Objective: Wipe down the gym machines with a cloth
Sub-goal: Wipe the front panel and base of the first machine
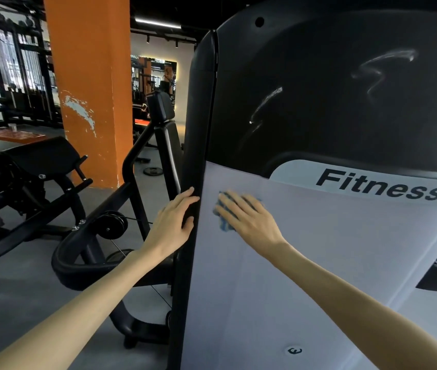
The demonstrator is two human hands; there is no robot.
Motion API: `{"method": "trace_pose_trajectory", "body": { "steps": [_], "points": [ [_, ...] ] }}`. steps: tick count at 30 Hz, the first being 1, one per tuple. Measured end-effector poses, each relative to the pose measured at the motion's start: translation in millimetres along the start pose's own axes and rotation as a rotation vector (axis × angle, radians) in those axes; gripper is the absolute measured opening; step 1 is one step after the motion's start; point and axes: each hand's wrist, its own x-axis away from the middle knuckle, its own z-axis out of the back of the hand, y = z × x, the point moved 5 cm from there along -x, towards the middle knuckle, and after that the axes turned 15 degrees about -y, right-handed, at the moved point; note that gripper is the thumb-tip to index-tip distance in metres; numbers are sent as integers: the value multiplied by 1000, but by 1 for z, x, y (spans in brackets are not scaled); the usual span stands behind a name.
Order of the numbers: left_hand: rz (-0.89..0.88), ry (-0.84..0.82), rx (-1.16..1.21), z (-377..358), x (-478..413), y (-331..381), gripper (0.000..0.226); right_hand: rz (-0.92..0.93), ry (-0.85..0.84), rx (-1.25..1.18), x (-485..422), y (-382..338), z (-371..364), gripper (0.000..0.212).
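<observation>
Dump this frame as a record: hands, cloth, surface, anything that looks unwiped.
left hand: fingers straight, rests on black side edge
right hand: flat, presses blue cloth on white panel
cloth: mostly hidden under the right hand
Fitness label: up and right of the cloth
dark upper cover: pale smears visible

The camera rides on the person's head, facing forward and a little down. It stands close to the machine's white panel (305,263), which fills the right half; the wide lens takes in the orange pillar (89,76) at left.
</observation>
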Motion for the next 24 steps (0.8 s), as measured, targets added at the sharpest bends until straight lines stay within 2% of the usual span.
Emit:
{"method": "trace_pose_trajectory", "body": {
  "steps": [4, 6, 9, 12, 15, 18, 21, 24],
  "points": [
    [5, -126, -159, -7, -5, -11, 65, -6, -128, 52, 9, -21, -33, 83],
    [-18, -151, -232, -12, -10, -22, 70, -1, -138, 120, 7, -27, -38, 81],
    [-43, -168, -267, -18, -12, -35, 77, 3, -69, 234, -10, -20, -21, 80],
    [-69, -177, -315, -24, -13, -42, 82, -39, 3, 282, -30, -6, 7, 68],
    [-98, -163, -348, -27, -13, -49, 84, -24, 109, 237, -38, -5, 9, 55],
    [-139, -167, -370, -27, -15, -54, 85, -40, 140, 190, -34, -14, -13, 54],
    [-137, -177, -387, -27, -17, -54, 83, 80, 42, 197, -16, -44, -58, 61],
    [-113, -182, -406, -28, -16, -53, 81, 261, -167, 219, 6, -83, -93, 79]
  ]
}}
